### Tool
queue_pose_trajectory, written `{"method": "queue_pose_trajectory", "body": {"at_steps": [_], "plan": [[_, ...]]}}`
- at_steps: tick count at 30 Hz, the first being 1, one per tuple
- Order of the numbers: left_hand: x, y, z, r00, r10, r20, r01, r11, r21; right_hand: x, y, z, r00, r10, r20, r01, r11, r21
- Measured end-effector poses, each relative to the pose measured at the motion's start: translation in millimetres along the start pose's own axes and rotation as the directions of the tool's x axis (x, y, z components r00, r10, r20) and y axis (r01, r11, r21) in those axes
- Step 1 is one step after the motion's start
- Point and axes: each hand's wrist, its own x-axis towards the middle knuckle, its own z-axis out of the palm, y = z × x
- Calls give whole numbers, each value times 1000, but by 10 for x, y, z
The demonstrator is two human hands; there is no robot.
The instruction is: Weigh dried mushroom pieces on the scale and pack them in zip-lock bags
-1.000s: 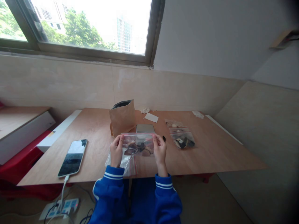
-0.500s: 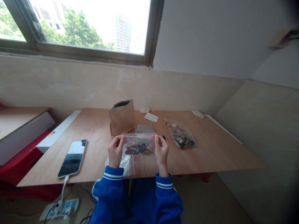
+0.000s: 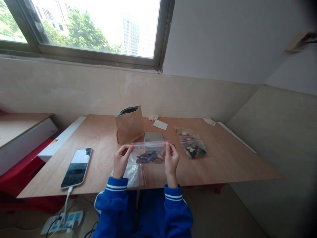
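A clear zip-lock bag [image 3: 150,156] with dark and brown pieces in it is stretched upright above the table between my hands. My left hand [image 3: 121,162] pinches its top left corner, and my right hand [image 3: 171,161] pinches the top right corner. Below and partly behind my left hand lies a stack of clear plastic bags [image 3: 135,175] with red zip strips. Behind the held bag stands a brown paper pouch [image 3: 130,125], open at the top. A flat phone-like device [image 3: 154,136] lies beyond the bag, which hides its near part.
Filled zip-lock bags [image 3: 194,150] lie on the wooden table [image 3: 228,162] to the right. A phone [image 3: 76,168] on a white cable lies at the left edge, above a power strip [image 3: 63,222] on the floor. A white card [image 3: 160,124] and crumpled tissue [image 3: 209,121] are at the back.
My left hand has shifted slightly left and down. The held bag's contents have slid a little to the right, while both hands keep their pinch on its top edge.
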Motion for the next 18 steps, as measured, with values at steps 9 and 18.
{"method": "queue_pose_trajectory", "body": {"at_steps": [9, 18], "plan": [[14, -13, -28, 999, 54, 1, -54, 996, 72, 0, -2, -6, 999, 10, 42, -10, 1000, 1], [-44, 26, 112, 996, 16, 89, -18, 1000, 17, -39, -44, 56, 999, 37, 11, -37, 998, 58]]}}
